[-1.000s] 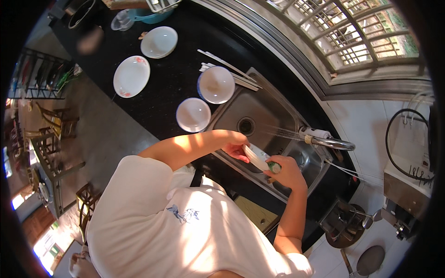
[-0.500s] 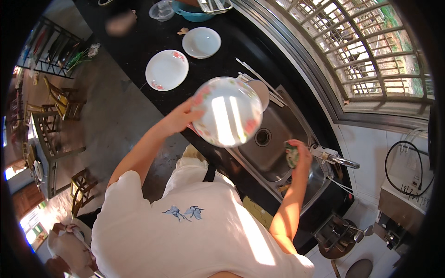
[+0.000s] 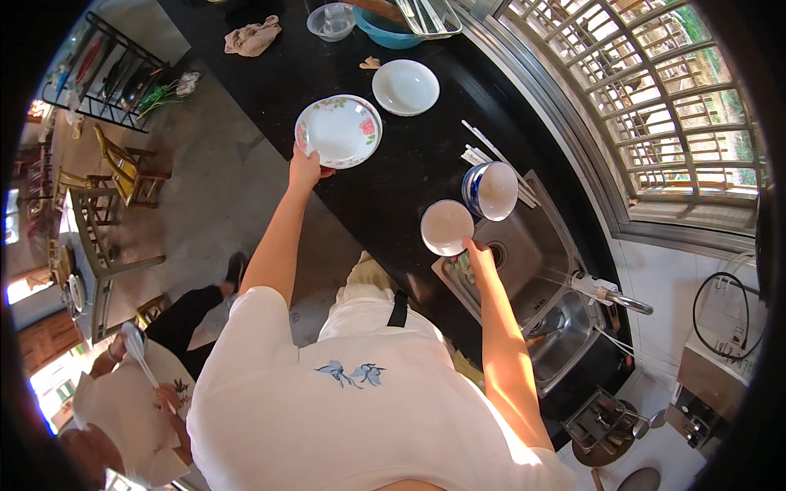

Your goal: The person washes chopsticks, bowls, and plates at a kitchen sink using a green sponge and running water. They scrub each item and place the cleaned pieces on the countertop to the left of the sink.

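My left hand grips the near rim of a white plate with a flower pattern, which lies on the black counter. My right hand reaches over the sink's left edge, its fingers on the rim of a small white bowl that stands on the counter. Something greenish shows under that palm. A stack of blue-and-white bowls leans just beyond the white bowl.
Chopsticks lie by the steel sink, where a faucet runs. Farther along sit a plain white plate, a blue basin and a cloth. Another person stands at lower left near wooden chairs.
My left hand has carried the flowered plate from above the sink over to the counter and set it down. My right hand has moved out of the sink to the white bowl.
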### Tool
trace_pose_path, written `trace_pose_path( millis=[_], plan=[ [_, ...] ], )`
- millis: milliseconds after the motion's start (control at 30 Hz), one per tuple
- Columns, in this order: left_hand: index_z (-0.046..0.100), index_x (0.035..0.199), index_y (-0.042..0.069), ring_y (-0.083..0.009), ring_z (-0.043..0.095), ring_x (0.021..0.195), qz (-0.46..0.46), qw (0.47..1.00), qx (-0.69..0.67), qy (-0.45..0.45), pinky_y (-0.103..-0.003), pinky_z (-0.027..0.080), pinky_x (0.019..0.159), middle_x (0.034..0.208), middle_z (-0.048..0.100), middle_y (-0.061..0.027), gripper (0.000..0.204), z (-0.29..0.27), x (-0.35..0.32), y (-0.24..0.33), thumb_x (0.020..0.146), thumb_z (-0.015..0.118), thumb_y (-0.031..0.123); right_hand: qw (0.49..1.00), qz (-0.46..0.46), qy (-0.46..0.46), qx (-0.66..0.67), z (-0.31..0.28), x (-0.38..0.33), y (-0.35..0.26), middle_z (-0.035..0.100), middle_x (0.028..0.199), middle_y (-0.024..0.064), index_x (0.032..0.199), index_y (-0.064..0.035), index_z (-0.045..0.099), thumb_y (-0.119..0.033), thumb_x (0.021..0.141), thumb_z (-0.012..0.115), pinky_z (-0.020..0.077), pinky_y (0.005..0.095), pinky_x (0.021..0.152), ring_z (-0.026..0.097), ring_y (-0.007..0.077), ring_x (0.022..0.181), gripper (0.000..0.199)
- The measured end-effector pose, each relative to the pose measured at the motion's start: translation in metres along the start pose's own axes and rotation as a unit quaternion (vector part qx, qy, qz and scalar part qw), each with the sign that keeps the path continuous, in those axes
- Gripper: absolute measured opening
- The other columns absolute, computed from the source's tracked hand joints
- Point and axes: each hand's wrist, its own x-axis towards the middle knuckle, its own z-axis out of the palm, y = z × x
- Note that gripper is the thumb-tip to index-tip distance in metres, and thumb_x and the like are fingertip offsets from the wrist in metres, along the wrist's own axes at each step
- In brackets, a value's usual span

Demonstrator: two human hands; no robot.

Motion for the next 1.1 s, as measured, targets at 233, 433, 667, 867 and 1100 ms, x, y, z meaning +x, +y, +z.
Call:
trace_pose_path(
  millis=[233,433,667,867,1100],
  plan=[
    [0.035,0.123,-0.007,-0.0283,0.066,0.055,-0.026,0.998,0.054,0.007,-0.033,0.057,0.046,0.082,0.063,-0.0230,0.039,0.012,0.008,0.002,0.089,0.047,0.007,0.994,-0.100,0.029,0.022,0.010,0.013,0.023,0.066,0.086,0.0110,0.097,0.0088,0.063,-0.014,0.077,0.063,0.0460,0.0286,0.064,0.059,0.0147,0.072,0.031],
    [0.055,0.097,-0.007,-0.0178,0.060,0.044,-0.013,0.975,0.220,-0.033,-0.030,0.048,0.042,0.060,0.064,-0.0141,0.031,0.002,0.021,-0.014,0.088,0.056,0.022,0.997,-0.063,0.034,-0.017,0.006,0.005,0.032,0.065,0.083,0.0087,0.097,0.0077,0.064,-0.015,0.074,0.064,0.0458,0.0293,0.066,0.059,0.0155,0.073,0.032],
    [0.048,0.115,-0.001,-0.0344,0.062,0.075,0.111,0.891,0.365,0.247,-0.043,0.049,0.068,0.085,0.063,-0.0180,0.051,0.057,-0.044,0.036,0.085,0.062,0.038,0.991,-0.038,0.118,0.042,-0.041,-0.029,0.083,0.061,0.069,0.0056,0.083,0.0074,0.064,-0.017,0.074,0.063,0.0412,0.0296,0.057,0.053,0.0125,0.062,0.026],
    [0.027,0.141,0.008,-0.0307,0.052,0.105,0.010,0.960,0.140,-0.241,-0.045,0.052,0.074,0.125,0.042,-0.0189,0.090,0.205,-0.119,0.036,0.074,0.073,0.046,0.974,0.012,0.146,0.174,-0.088,-0.050,0.143,0.062,0.071,0.0025,0.089,0.0043,0.064,-0.017,0.081,0.061,0.0381,0.0249,0.054,0.053,0.0091,0.062,0.023],
    [0.023,0.134,0.017,-0.0377,0.052,0.107,-0.201,0.901,-0.047,-0.381,-0.058,0.053,0.081,0.125,0.038,-0.0184,0.072,0.270,-0.130,0.047,0.070,0.044,-0.008,0.955,-0.001,0.202,0.216,-0.129,-0.074,0.187,0.065,0.080,0.0075,0.088,0.0057,0.064,-0.016,0.079,0.063,0.0408,0.0262,0.059,0.056,0.0114,0.069,0.023]
  ],
)
